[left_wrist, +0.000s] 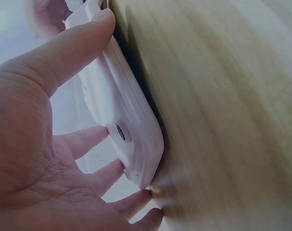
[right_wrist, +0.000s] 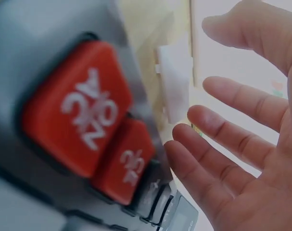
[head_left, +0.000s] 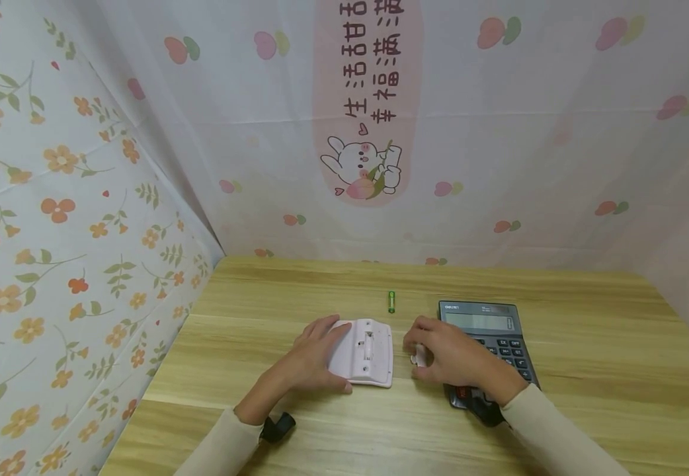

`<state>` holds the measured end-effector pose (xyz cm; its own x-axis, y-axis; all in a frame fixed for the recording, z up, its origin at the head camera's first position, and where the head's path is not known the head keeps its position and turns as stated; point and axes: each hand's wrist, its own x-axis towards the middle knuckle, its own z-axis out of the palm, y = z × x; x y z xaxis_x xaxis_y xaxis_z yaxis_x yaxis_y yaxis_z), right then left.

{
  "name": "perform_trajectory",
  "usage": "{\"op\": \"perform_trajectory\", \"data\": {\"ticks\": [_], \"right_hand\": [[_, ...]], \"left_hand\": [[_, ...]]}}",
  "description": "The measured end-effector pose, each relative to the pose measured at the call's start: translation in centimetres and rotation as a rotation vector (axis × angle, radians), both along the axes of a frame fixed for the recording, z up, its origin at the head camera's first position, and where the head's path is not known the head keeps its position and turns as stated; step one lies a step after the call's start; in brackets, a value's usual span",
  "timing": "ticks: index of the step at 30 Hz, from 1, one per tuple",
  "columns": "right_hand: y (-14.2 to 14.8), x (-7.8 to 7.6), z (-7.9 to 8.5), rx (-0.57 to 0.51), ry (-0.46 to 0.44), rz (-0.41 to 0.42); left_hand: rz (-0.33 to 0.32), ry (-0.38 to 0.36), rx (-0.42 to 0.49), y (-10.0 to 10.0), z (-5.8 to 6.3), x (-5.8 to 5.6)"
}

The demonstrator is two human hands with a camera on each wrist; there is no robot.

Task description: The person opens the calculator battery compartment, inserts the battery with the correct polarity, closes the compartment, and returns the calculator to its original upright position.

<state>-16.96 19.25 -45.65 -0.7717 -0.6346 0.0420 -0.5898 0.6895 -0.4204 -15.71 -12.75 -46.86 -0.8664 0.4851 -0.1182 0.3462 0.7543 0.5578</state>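
Note:
A white plastic device (head_left: 382,344) lies on the table with its back up; its raised part has an uncovered battery slot. My left hand (head_left: 315,354) holds it across its left part, thumb at the near edge and fingers toward the far side. In the left wrist view, the thumb rests on the rim of the device (left_wrist: 136,115). To the right, my right hand (head_left: 448,354) is around a small white cover (head_left: 420,356), its fingers spread. The right wrist view shows that cover (right_wrist: 175,84) apart from the fingertips. Beyond the device lies a green battery (head_left: 391,301).
A dark grey calculator (head_left: 481,320) lies under and beside the right hand, its red keys (right_wrist: 78,106) close to the right wrist. The wooden table (head_left: 225,363) meets a patterned cloth (head_left: 249,152) at the back and a floral cloth (head_left: 82,198) on the left.

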Motion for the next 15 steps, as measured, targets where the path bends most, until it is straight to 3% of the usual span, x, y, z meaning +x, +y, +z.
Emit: {"op": "perform_trajectory", "data": {"ticks": [15], "right_hand": [[-0.5,-2.4,0.6,-0.032,0.045,-0.045]], "left_hand": [[0.003,0.005,0.005,0.1,0.0,0.0]]}}
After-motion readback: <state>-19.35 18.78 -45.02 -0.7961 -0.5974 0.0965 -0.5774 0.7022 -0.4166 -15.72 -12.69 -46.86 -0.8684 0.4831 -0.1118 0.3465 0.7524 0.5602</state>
